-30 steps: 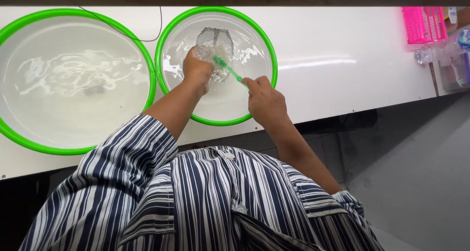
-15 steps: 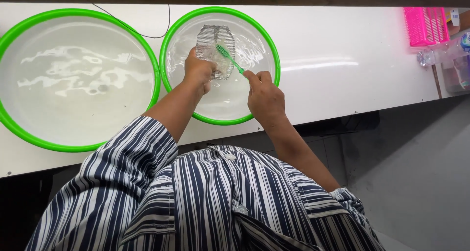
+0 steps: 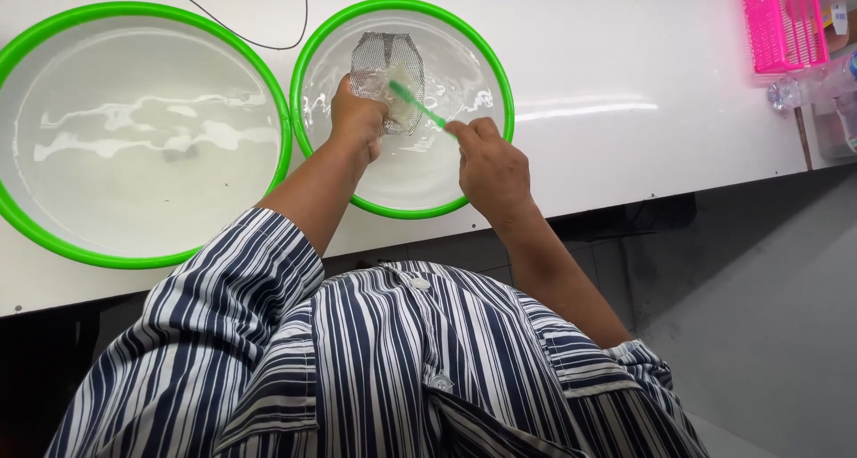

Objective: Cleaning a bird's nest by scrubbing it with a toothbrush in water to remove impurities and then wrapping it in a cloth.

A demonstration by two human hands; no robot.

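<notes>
At upper centre, in the right basin (image 3: 496,83): left hand (image 3: 355,119) gripping mesh (image 3: 386,61), right hand (image 3: 489,165) pinching brush (image 3: 412,104) against it; scrubbing seemingly midway, rinse left.

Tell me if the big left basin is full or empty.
Partly filled: the left basin holds clear water, with rippling glints across its surface.

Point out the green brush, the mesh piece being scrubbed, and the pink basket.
green brush (image 3: 416,105): head view, on the middle of its handle.
mesh piece (image 3: 386,54): head view, on its upper dark netting.
pink basket (image 3: 784,31): head view, on its slatted wall.
</notes>
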